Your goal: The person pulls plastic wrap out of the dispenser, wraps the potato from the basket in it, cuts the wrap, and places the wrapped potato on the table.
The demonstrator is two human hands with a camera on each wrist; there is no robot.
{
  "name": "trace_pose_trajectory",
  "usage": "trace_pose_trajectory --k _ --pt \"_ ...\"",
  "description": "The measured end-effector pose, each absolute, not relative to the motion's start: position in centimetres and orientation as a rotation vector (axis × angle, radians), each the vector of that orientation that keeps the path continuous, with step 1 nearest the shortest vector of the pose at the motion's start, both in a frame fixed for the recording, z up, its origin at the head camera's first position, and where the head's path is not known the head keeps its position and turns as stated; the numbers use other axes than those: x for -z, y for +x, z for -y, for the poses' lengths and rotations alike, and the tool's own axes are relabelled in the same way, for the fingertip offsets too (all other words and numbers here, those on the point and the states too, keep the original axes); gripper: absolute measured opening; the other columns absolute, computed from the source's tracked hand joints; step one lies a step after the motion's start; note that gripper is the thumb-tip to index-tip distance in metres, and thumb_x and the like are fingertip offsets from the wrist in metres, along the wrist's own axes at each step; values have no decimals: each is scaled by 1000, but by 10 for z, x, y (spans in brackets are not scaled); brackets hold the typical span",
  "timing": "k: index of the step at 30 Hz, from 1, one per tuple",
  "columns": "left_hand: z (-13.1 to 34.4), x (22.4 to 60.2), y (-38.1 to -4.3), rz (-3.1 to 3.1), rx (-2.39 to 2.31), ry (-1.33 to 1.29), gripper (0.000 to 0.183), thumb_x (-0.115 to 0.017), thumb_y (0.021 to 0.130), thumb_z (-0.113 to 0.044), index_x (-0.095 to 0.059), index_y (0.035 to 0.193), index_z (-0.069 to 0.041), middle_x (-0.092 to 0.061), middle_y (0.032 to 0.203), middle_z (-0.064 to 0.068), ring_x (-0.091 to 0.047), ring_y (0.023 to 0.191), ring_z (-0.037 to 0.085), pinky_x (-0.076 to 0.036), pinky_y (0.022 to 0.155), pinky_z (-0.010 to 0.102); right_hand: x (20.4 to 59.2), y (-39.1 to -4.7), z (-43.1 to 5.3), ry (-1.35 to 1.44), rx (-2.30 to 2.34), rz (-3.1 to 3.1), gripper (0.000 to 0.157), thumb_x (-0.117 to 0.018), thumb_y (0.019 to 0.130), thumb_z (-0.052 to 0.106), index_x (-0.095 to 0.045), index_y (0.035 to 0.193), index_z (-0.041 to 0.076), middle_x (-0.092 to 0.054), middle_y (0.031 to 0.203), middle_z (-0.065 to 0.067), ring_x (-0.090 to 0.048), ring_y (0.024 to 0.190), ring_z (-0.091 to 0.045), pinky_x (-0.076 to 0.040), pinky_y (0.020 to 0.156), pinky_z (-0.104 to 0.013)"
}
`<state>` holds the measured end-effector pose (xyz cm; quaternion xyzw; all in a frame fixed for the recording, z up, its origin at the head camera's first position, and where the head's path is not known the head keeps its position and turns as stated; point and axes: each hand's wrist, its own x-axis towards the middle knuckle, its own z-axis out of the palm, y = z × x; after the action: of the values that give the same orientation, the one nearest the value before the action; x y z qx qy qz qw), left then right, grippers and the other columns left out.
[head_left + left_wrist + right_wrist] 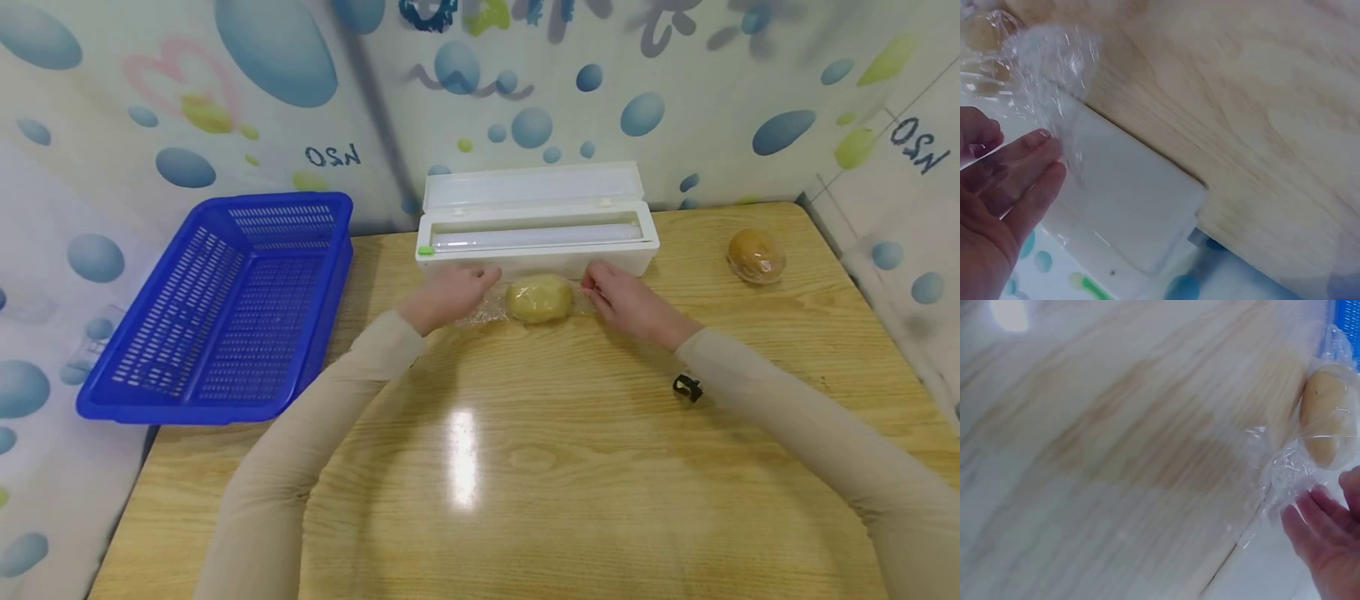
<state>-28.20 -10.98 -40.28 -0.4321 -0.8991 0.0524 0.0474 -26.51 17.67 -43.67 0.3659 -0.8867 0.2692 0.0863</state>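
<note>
A yellowish potato [539, 298], covered in clear cling film [489, 307], lies near the front of a white film dispenser box [536, 261]. To its left, my left hand [452, 296] holds the loose film at that end; in the left wrist view the film [1060, 81] bunches up by the fingertips. My right hand [633, 302] grips the film on the other side between thumb and fingers. The right wrist view has the potato [1329, 419] just beyond that hand, its film [1291, 465] crumpled at the fingertips.
The dispenser's lid [534, 187] stands raised at the back, a film roll [536, 237] inside. At the left is a blue perforated basket [255, 308]. A rounded orange-brown item [756, 256] in clear film sits at the far right. A small black thing [687, 387] shows beside the right sleeve.
</note>
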Motion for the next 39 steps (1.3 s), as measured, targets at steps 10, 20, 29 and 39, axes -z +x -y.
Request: trace_pose_trajectory --k 10,20,29,39 --pt "99 407 -265 2572 -338 -1337 24 -58 87 -24 -48 100 -7 -55 75 5 -50 59 18 -43 56 31 441 -267 -181 1223 -651 2628 4 -51 88 3 -47 91 4 -45 82 -3 -45 70 -16 -42 61 -30" --pt "87 414 -268 2560 -591 -1313 13 -59 83 -5 -64 94 -9 -65 83 4 -60 76 19 -41 83 31 428 -268 -170 1330 -322 2678 12 -50 88 1 -47 100 1 -43 88 -8 -44 74 -18 -42 64 -30" --pt "86 421 -261 2585 -623 -1231 20 -55 86 -5 -64 104 -2 -59 106 15 -54 100 25 -40 89 34 436 -266 -174 1334 -286 2708 24 -46 87 2 -40 110 -2 -40 93 -12 -44 57 -17 -43 52 -29" --pt "111 440 -261 2927 -3 -1282 58 -48 90 -15 -19 135 8 -34 131 29 -38 119 35 -29 99 38 439 -262 -188 1406 -405 2855 50 -51 86 12 -34 130 -3 -39 128 -21 -49 105 -34 -39 88 -43"
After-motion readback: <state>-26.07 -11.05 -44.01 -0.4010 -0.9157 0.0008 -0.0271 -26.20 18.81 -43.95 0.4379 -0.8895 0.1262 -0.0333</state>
